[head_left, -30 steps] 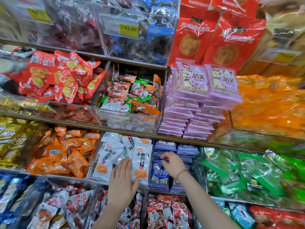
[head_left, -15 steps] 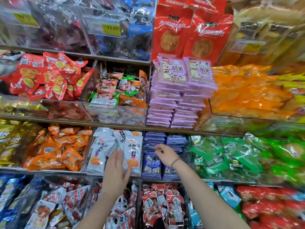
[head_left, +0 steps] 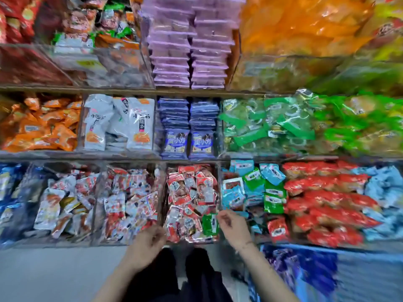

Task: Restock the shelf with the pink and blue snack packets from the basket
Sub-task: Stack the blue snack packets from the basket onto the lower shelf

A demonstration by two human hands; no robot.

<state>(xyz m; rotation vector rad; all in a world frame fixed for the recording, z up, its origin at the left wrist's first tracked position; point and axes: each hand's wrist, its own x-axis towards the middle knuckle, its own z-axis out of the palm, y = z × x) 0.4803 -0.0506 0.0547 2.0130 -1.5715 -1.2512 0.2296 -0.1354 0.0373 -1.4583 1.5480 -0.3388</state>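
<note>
Two stacks of pink snack packets (head_left: 189,51) fill a slot on the upper shelf. Right below them, two stacks of blue snack packets (head_left: 188,127) stand in the middle shelf slot. A blue basket (head_left: 362,277) sits at the lower right, with dark blue packets (head_left: 281,264) blurred inside it. My left hand (head_left: 148,240) and my right hand (head_left: 234,227) hang low in front of the bottom bin of red and silver packets (head_left: 192,201). The fingers of both are loosely curled and I see nothing held in either. Motion blurs both hands.
Clear bins line the shelves: orange packets (head_left: 41,125) and white packets (head_left: 117,123) left of the blue stacks, green packets (head_left: 272,123) to their right. Red packets (head_left: 322,199) fill the bottom right. Grey floor (head_left: 54,275) and my dark trouser legs (head_left: 185,277) show below.
Both hands have dropped from the white and blue packets on the middle shelf to the bottom bin's front. The view has tilted down, bringing the floor and basket into sight.
</note>
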